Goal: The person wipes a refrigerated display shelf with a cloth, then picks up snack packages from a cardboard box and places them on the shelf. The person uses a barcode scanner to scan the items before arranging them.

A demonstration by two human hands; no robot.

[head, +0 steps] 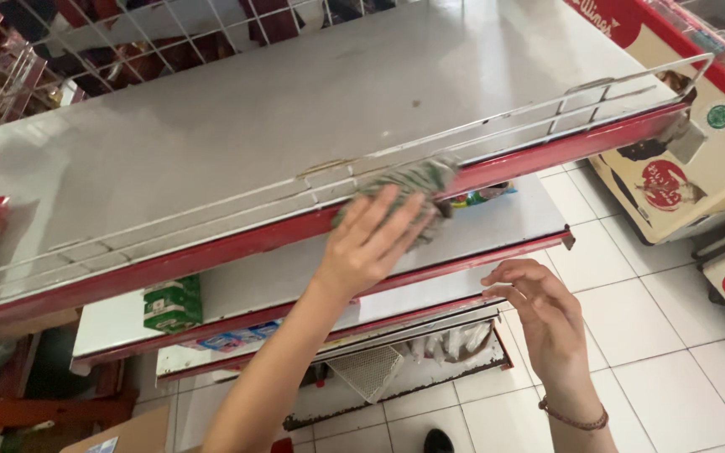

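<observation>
My left hand [371, 243] lies flat on a green-and-white patterned cloth [417, 178] and presses it against the red front edge [211, 252] of a grey metal top shelf [253, 126]. The cloth sits just under the shelf's white wire rail [505, 126]. My right hand [539, 306], with a thin bracelet at the wrist, hovers lower and to the right. Its fingers are loosely curled and hold nothing, close to the front edge of the lower shelf [497, 226].
Lower shelves hold a green package [172, 304] and some colourful packets. A red and cream chest freezer [681, 168] stands at the right on a white tiled floor [665, 361]. A cardboard box [127, 432] sits at the bottom left, with wire racks behind the top shelf.
</observation>
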